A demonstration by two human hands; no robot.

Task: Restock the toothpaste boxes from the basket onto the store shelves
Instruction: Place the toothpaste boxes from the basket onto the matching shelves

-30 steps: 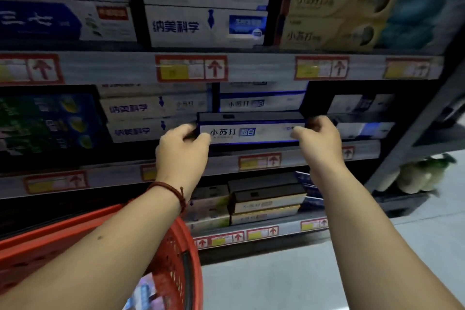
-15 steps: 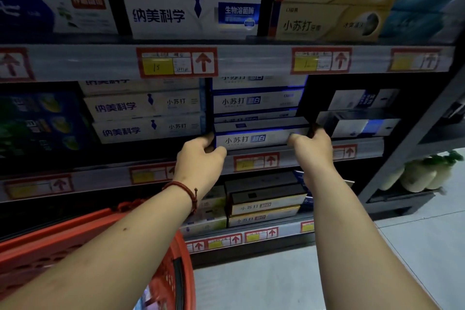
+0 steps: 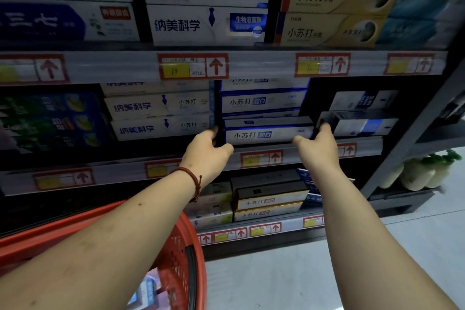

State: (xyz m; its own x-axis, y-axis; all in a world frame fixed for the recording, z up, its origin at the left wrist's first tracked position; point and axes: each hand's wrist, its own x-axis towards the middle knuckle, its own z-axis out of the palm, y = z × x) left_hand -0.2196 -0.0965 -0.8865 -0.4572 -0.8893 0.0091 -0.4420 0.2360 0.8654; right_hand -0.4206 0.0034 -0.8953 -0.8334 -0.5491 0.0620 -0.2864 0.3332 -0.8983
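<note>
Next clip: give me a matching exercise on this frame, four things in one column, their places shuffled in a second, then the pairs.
Things:
1. red basket
2. white and blue box
3. gold boxes
4. red cord bracelet

Places:
A. top shelf, right of centre
B. around the left wrist
C. lower left, beneath the left forearm
D. middle shelf, gripped at its ends by the left hand and the right hand

Pairs: 1-C, 2-D, 3-A, 4-B
</note>
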